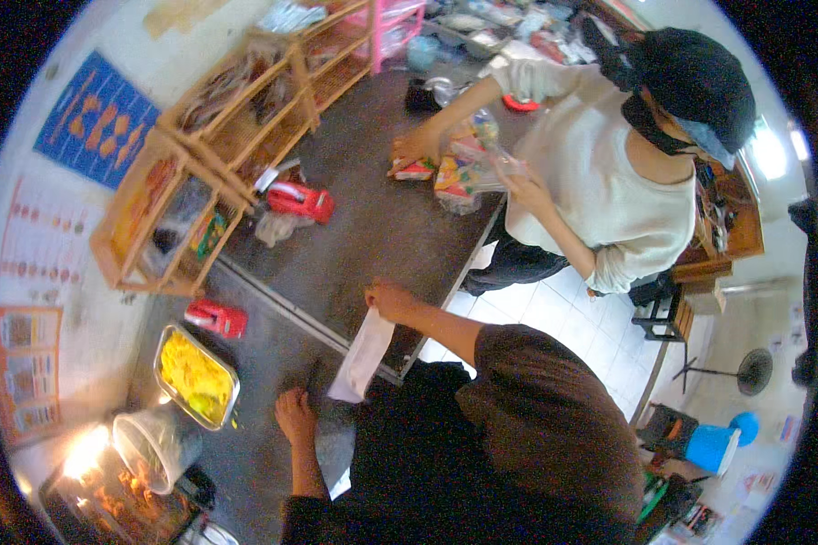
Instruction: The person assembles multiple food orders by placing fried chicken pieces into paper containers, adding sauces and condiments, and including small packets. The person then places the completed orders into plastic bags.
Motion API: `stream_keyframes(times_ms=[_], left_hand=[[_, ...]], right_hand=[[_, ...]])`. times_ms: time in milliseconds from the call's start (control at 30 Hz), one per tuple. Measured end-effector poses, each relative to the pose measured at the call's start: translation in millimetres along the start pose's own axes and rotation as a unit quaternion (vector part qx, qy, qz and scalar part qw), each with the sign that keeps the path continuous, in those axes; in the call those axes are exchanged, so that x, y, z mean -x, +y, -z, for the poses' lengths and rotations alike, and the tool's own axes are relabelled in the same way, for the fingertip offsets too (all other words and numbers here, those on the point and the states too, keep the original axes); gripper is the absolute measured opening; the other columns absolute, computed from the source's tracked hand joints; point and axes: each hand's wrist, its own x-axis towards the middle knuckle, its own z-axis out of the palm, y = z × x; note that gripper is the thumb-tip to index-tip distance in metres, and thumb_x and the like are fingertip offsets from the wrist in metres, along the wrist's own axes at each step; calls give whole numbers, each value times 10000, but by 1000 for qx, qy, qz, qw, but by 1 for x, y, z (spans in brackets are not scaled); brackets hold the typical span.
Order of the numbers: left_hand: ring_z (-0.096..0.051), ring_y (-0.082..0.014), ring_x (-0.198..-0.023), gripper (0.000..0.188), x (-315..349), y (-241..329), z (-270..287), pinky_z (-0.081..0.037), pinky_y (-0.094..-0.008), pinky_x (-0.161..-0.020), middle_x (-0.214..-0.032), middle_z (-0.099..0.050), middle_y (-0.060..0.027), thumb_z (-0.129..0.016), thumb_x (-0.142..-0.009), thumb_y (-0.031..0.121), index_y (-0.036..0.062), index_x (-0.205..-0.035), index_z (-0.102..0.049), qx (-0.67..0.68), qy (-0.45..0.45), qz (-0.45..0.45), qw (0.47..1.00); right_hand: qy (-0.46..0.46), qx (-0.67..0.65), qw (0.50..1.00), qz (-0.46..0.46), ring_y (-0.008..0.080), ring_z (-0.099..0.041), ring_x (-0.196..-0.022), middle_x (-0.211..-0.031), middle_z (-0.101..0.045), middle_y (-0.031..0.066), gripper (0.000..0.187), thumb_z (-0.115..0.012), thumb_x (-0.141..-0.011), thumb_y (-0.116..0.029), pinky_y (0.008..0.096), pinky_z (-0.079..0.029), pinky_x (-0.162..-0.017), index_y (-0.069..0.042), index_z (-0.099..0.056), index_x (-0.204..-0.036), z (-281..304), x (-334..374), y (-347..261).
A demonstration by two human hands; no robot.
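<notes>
My right hand (386,300) is closed around the upper end of a long white paper bag (364,356), which slants down toward the table edge in front of me. On the dark table, my left hand (296,416) lies with its fingers loosely out and nothing visible in them. Left of that hand sits a metal tray (233,400) heaped with yellow food, with a green scoop or handle (211,403) in it. Just beyond the tray is a red tape-dispenser-shaped tool (216,318).
Across the tables, a co-worker (600,163) in a white top handles colourful packages (459,173). A second red tool (300,202) stands near wooden shelves (245,109). Near left are a clear plastic tub (154,445) and a lit case of fried food (123,504). A metal strip (282,304) crosses the tabletop.
</notes>
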Motion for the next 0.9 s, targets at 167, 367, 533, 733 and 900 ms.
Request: stream_keyframes(times_ms=[167,367,533,733,900], left_hand=[[-656,-344,-922,146,48,-29,7,-524,-463,-827,-962,-697,-119,-749,-890,131,54,-990,-675,108,-19,261,959],[-705,-221,-857,220,2,21,15,-561,-350,-820,-963,-740,-100,-776,-912,207,37,-1037,-714,264,15,272,925],[-699,-193,-933,247,-85,105,23,-545,-339,-870,-1000,-741,-95,-725,-965,218,27,-1118,-697,362,-5,266,893],[-688,-169,-977,241,-85,131,58,-536,-310,-903,-1100,-729,-81,-690,-983,167,50,-1193,-693,435,-2,256,863],[-697,-164,-953,221,-11,93,77,-549,-316,-880,-1098,-736,-73,-698,-972,132,63,-1182,-701,438,-12,293,850]], right_hand=[[303,301,901,71,394,-622,-1037,-1193,-640,134,258,-600,-854,-50,528,-491,-885,-110,-667,-1097,117,-49,38],[312,110,921,207,356,-631,-982,-1105,-679,112,328,-662,-912,-217,518,-490,-906,-110,-632,-1220,119,-18,-54],[40,-167,971,164,374,-675,-1086,-1185,-708,187,395,-617,-996,-294,447,-524,-918,-163,-620,-1369,-7,48,-137],[142,-169,975,11,354,-694,-993,-1089,-725,151,242,-612,-965,-159,439,-548,-862,-111,-709,-1181,-12,23,-106],[221,211,951,43,307,-505,-1311,-1454,-483,133,263,-636,-903,-130,421,-529,-950,-94,-700,-1156,36,-2,-83]])
